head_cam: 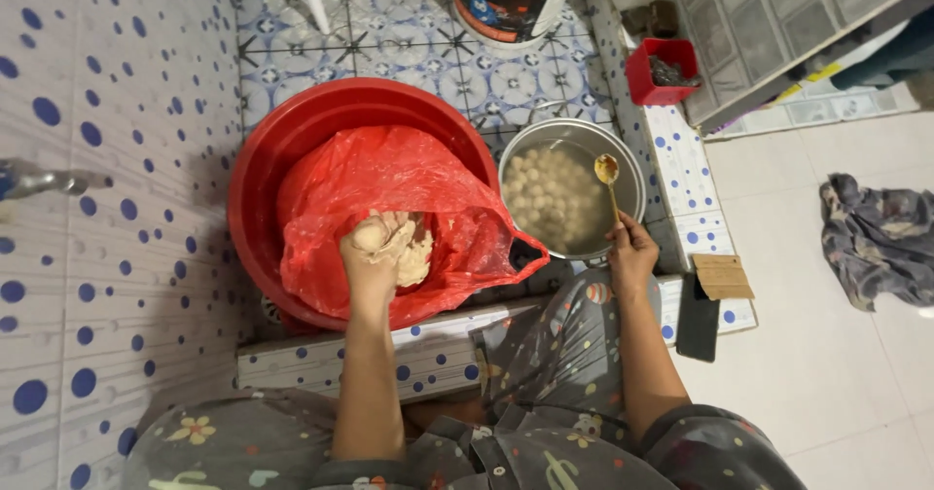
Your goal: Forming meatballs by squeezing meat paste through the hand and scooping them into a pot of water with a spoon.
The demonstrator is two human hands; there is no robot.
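Now left grip (375,247) clenches dough (404,242); right grip (632,252) grasps spoon (609,181) over pot (632,164).

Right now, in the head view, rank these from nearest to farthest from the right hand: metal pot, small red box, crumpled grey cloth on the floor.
From the right hand, which holds a spoon:
1. Metal pot, just above the hand, full of pale balls in liquid.
2. Small red box, farther up on the dotted ledge.
3. Crumpled grey cloth, far right on the floor.

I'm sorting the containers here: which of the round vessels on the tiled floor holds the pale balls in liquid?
The round metal pot, right of the big red plastic basin. The basin holds only a red plastic bag of dough.
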